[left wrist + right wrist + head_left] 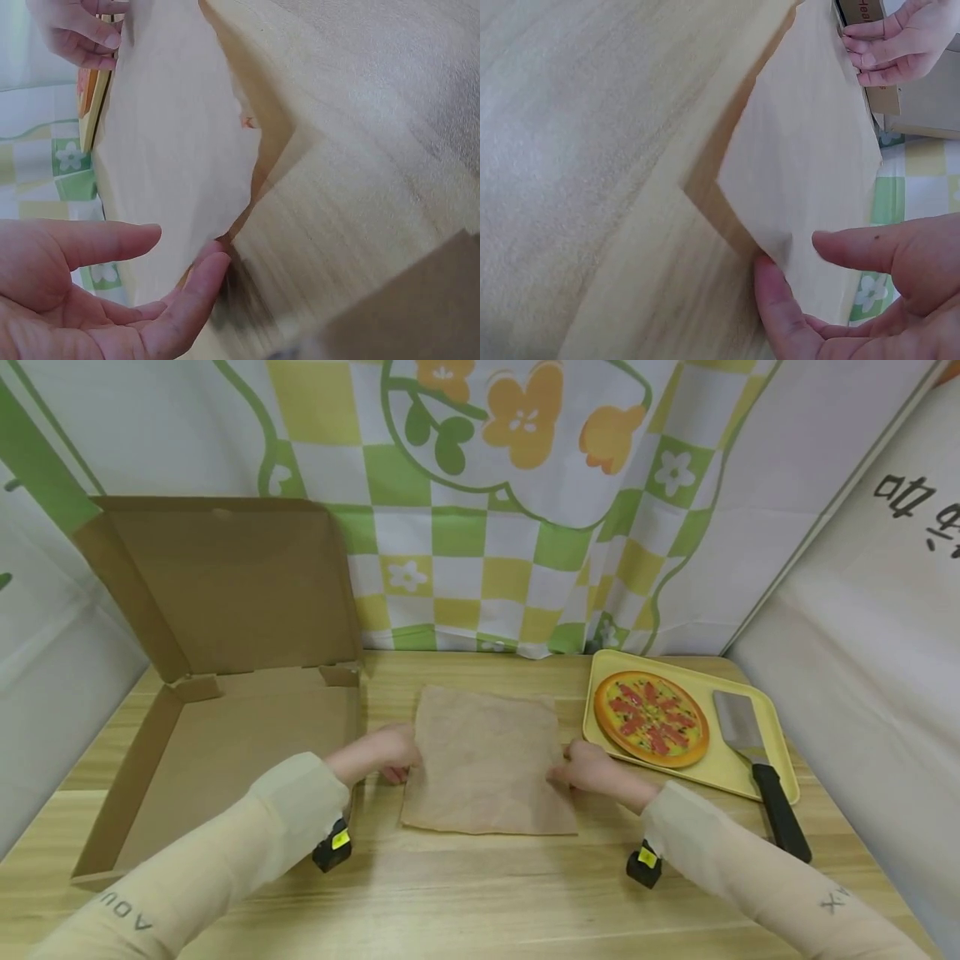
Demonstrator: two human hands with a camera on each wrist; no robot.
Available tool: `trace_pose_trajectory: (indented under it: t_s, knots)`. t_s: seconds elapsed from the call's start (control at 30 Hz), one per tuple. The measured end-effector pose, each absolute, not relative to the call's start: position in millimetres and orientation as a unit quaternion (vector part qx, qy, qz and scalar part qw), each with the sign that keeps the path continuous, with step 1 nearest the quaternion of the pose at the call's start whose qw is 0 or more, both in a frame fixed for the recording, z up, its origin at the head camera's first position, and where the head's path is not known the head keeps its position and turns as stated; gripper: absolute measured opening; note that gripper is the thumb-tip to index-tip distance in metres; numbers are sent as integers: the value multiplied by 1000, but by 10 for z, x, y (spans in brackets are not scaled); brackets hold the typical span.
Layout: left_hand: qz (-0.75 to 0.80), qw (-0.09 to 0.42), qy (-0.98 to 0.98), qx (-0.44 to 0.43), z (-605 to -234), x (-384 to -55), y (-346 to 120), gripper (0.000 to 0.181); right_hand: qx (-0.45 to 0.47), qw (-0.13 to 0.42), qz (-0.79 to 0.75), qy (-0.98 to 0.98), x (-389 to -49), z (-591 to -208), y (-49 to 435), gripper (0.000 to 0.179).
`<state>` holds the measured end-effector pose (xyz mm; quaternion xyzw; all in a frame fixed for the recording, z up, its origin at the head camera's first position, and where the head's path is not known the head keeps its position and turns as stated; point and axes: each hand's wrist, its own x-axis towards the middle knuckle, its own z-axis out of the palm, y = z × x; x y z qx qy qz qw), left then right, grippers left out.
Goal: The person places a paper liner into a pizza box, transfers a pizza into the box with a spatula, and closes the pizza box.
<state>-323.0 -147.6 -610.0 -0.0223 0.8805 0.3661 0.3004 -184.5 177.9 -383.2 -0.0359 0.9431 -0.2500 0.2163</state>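
A sheet of brown paper [487, 764] lies in the middle of the wooden table, its near edge raised a little above its shadow. At its left edge is my left hand [390, 752]; in the left wrist view the fingertips [210, 277] touch the underside of the edge, while the thumb stands apart above the sheet. My right hand [592, 768] is at the opposite edge. One finger [772, 289] of it reaches beneath the paper, and the right thumb hovers over the top with a gap.
On the left stands a cardboard box [262, 727] with its lid raised. To the right a yellow tray [720, 781] bears a pizza [652, 718] and a spatula [768, 785], whose black handle overhangs the tray's near edge. A checked curtain [480, 543] hangs behind the table.
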Motion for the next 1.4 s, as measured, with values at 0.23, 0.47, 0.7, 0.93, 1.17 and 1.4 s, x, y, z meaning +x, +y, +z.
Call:
trace_pose_trajectory:
  t_s: [0.23,0.47,0.7,0.93,1.17,1.4]
  knots:
    - [368,296,882,-4,-5198,-2746,-1291,23,-41,185,-242,952,-1857,-3881,1798,33]
    - [377,285,881,-13,-4831,-2578,-1206,16,-37,170,-246,954,-1861,-3898,1816,30]
    - [370,269,889,2,-4329,-2324,-1152,15,-32,181,-276,943,-1942,-3967,1867,30]
    - [361,242,901,13,-3590,-1907,-1070,26,-60,179,-321,928,-2088,-4113,2002,32]
    - [358,228,905,40,-3459,-1871,-1140,31,-43,179,-319,930,-1885,-3637,1846,27]
    - [386,223,893,62,-3311,-1816,-1252,31,-56,165,-341,924,-1863,-3511,1788,24]
